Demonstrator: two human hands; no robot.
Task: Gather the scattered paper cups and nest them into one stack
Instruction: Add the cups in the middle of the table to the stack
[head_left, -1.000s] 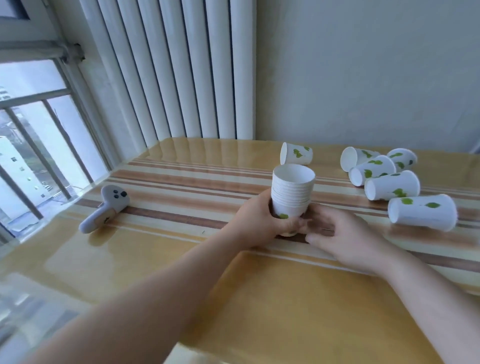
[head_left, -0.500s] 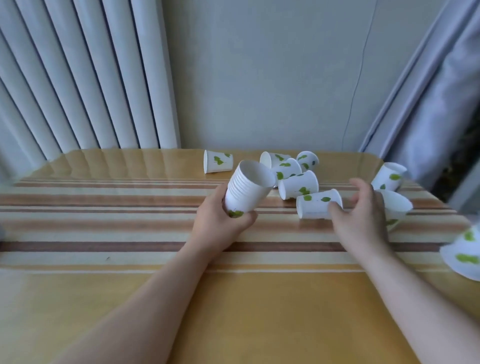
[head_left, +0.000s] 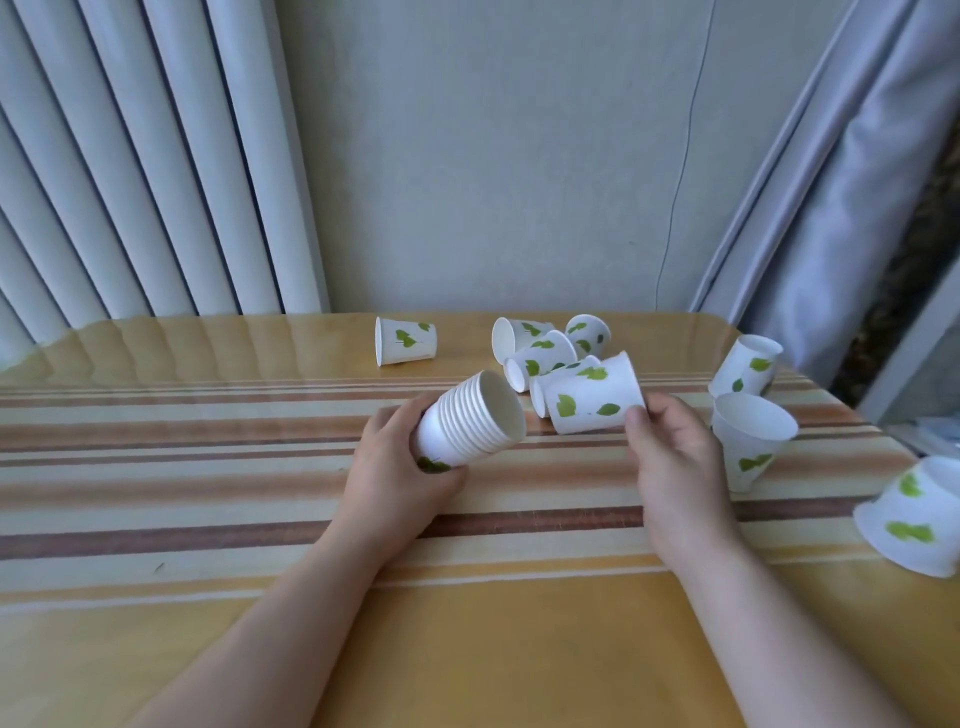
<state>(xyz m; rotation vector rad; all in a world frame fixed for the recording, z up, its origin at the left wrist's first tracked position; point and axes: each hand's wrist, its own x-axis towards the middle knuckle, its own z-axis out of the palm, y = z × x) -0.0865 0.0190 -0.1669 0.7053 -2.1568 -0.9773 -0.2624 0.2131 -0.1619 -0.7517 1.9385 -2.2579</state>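
My left hand (head_left: 400, 470) grips a stack of nested white paper cups (head_left: 470, 420) with green leaf prints, tilted so its mouth faces right. My right hand (head_left: 675, 457) holds a single paper cup (head_left: 592, 397) by its base end, lifted off the table just right of the stack's mouth. Several loose cups lie on their sides behind it: one alone (head_left: 405, 340) at the back and a cluster (head_left: 540, 353) to its right. More cups sit at the right: one (head_left: 745, 366) near the far edge, one tilted (head_left: 748, 436) beside my right hand, one upside down (head_left: 914, 525).
The striped, glossy tabletop (head_left: 208, 467) ends at a rounded far right corner. A white ribbed radiator (head_left: 145, 166) stands behind it at the left and a grey curtain (head_left: 831, 171) hangs at the right. A thin cable runs down the wall.
The view has swung right, away from the window. My right hand closed on a lying cup and lifted it toward the stack's mouth. My left hand tilted the stack to the right.
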